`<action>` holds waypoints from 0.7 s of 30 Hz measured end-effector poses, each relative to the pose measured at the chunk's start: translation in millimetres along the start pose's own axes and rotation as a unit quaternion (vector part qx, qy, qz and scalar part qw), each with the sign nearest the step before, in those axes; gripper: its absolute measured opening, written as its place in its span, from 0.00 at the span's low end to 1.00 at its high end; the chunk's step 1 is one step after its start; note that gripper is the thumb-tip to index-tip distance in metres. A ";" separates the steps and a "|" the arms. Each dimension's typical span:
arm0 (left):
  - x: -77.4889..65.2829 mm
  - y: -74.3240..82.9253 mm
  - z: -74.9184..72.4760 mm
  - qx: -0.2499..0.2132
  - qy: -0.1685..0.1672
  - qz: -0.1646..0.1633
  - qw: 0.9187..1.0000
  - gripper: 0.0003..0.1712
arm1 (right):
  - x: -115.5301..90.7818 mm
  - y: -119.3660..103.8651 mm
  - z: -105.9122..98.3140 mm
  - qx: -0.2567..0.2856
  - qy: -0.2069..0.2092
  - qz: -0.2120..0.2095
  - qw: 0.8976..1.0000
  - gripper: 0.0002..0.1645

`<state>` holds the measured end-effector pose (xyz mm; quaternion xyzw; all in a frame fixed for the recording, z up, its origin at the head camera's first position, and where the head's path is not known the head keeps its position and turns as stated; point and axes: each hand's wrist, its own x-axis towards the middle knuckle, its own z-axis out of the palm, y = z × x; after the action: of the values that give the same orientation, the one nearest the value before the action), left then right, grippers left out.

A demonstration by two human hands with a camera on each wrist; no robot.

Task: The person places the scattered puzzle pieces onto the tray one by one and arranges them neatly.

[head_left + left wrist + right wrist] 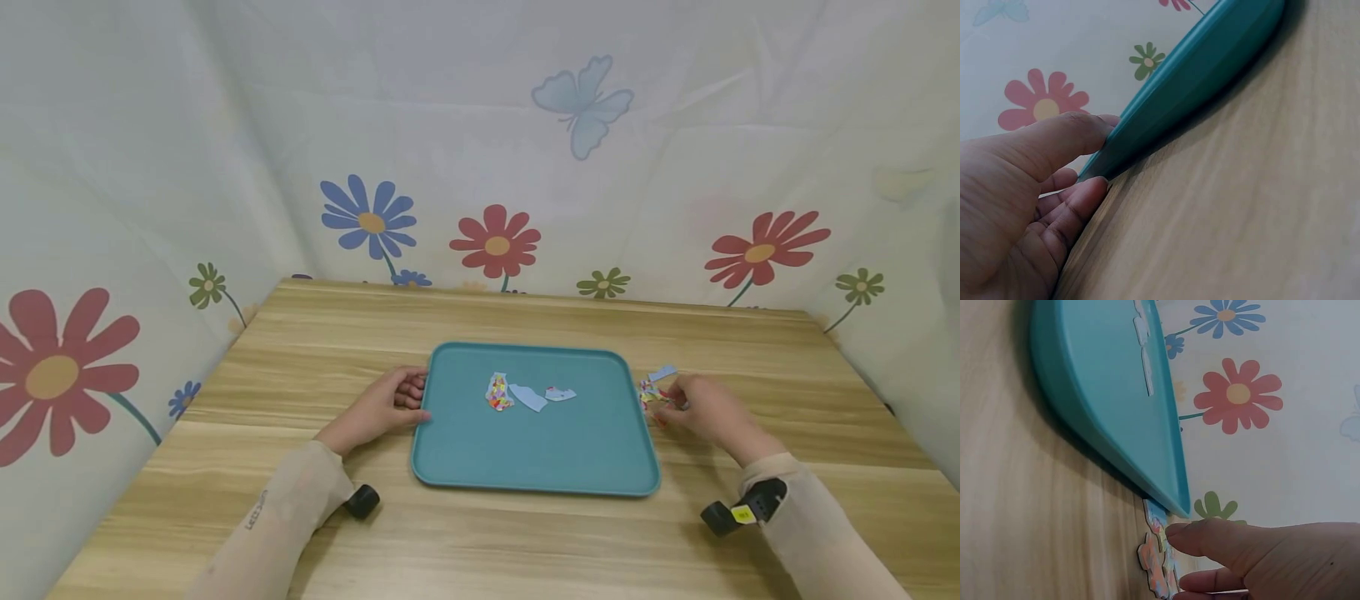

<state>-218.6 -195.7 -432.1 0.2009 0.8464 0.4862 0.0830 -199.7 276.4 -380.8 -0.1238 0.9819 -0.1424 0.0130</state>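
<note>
Evidently, the left hand grips the rim of a teal, round-cornered rectangular tray at its nine o'clock, thumb and fingers set on the edge, probably to keep it from sliding. Just outside the tray, between two and three o'clock, the right hand has its thumb and fingertips at thin, multicoloured cut-out pieces on the bench; whether it pinches one cannot be told. A flat, pale-blue strip lies at that hand's eleven o'clock. On the tray, a speckled multicoloured piece, a plain light-blue piece and a light-blue, patterned-edged piece run from ten to one o'clock, seemingly spread flat to keep each visible. The bench has streaky wood grain; at twelve o'clock hangs creased white cloth printed with colourful flowers.
</note>
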 end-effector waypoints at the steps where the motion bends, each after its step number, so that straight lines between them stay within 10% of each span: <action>1: 0.2 0.0 0.0 -0.001 0.000 0.001 1.000 0.42 | -0.7 0.5 0.2 0.001 -0.002 0.002 1.000 0.19; 21: 1.0 -3.0 0.8 0.000 0.005 0.009 1.000 0.40 | -1.8 2.6 4.4 -0.007 -0.026 0.035 0.999 0.22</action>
<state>-220.0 -196.0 -435.0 0.2062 0.8450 0.4878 0.0743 -198.3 278.1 -385.8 -0.0930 0.9860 -0.1315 0.0424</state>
